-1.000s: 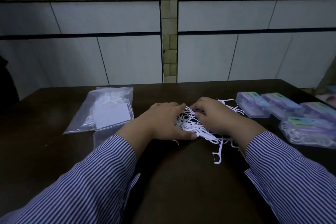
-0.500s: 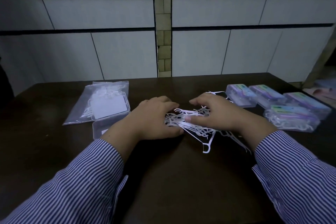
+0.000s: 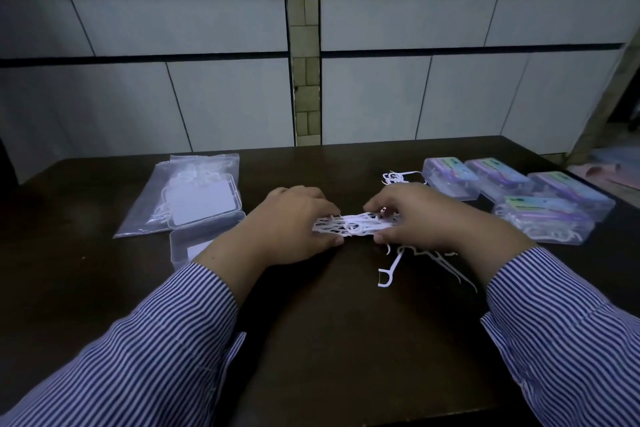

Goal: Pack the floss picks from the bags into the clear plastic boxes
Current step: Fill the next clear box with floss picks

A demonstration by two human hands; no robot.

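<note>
1. A dark table point(image 3: 311, 340) stands against a pale tiled wall point(image 3: 225, 97) in dim light.
2. The left hand point(image 3: 294, 222) and right hand point(image 3: 426, 218) each pinch one end of a bundle of picks point(image 3: 353, 225) just above the table, mid-surface.
3. Risk: the bundle looks loosely aligned, so an uneven squeeze could spill picks (strays point(image 3: 391, 270) already lie under the right hand).
4. Filled boxes point(image 3: 519, 191) sit right; a bag point(image 3: 187, 194) and an empty box point(image 3: 187, 243) sit left.

Both hands, left point(image 3: 294, 222) and right point(image 3: 419, 215), curl inward, fingertips nearly meeting.
</note>
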